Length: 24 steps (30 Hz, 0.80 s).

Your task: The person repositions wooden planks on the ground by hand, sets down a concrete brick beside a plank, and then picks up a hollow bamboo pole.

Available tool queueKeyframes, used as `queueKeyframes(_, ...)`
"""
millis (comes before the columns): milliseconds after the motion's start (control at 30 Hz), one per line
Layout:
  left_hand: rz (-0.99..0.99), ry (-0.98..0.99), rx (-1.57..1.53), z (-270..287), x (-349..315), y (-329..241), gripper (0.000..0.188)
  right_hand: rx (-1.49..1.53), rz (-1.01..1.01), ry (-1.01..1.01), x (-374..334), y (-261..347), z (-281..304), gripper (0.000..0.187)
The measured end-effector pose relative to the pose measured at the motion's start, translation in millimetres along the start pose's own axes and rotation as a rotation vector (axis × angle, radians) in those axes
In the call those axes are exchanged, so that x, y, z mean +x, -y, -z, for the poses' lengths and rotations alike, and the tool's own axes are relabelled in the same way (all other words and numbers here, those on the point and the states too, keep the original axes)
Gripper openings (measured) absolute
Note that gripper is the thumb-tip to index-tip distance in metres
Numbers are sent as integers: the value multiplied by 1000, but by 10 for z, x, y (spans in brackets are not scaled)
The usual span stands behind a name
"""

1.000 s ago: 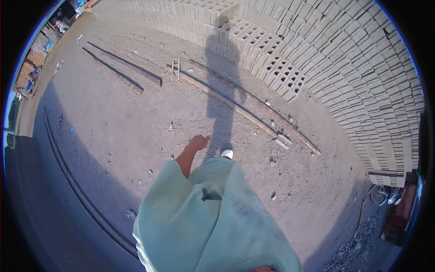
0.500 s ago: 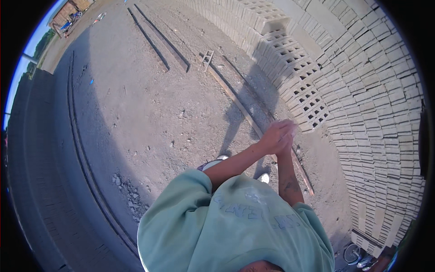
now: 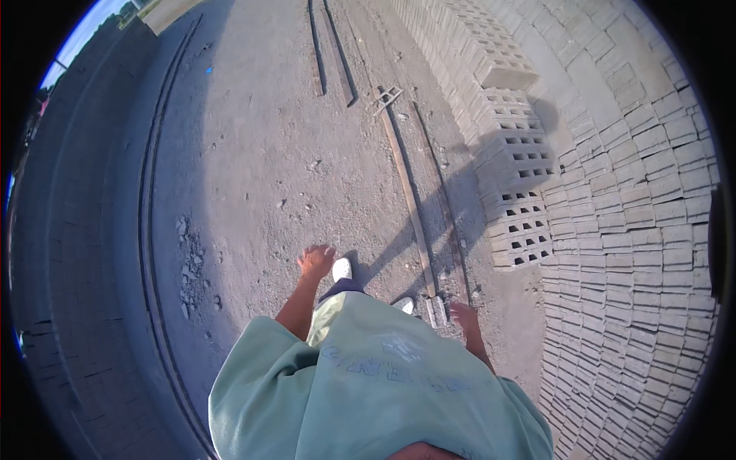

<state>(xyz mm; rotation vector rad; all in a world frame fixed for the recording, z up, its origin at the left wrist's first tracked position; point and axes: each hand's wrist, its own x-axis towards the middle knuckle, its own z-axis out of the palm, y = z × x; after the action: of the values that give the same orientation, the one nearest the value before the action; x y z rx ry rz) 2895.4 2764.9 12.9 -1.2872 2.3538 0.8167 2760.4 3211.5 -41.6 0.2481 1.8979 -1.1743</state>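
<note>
My left hand (image 3: 316, 261) is held out over the gravel ground, left of my white shoe (image 3: 342, 269). Its fingers are spread and nothing is in them. Lower and to the right hangs my right hand (image 3: 463, 314), seen partly foreshortened; its fingers look loose and I see nothing in them. Just left of it, a small grey block (image 3: 436, 311) lies at the near end of a long wooden beam (image 3: 412, 207). I cannot tell whether the hand touches anything. A hollow concrete block (image 3: 389, 100) rests at the beam's far end.
Stacked hollow blocks (image 3: 525, 157) and a tall block wall (image 3: 629, 253) stand on the right. A thin rail (image 3: 440, 169) runs beside the beam, with two more rails (image 3: 337, 54) farther ahead. Rubble (image 3: 189, 264) lies left, before a shaded wall (image 3: 77, 230).
My hands, pressed together before, have come apart: the left has moved left and the right down toward me. The view has turned to the right.
</note>
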Motion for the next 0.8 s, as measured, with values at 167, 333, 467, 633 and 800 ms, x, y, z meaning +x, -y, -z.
queueKeyframes(167,226,188,146,-475,-594,956,46,-944,702,227,-210,-1733,593,30)
queueKeyframes(333,319,251,128,-580,-479,1426,41,13,-173,-230,-418,-1095,3,26)
queueKeyframes(467,80,291,238,-584,-116,1269,43,-547,123,-85,-456,-713,-372,28)
queueKeyframes(633,-292,728,541,-430,-585,491,41,-911,-74,207,-928,-984,-960,37)
queueKeyframes(800,-290,857,364,-949,-956,978,29,-850,11,288,-903,-663,-1076,33)
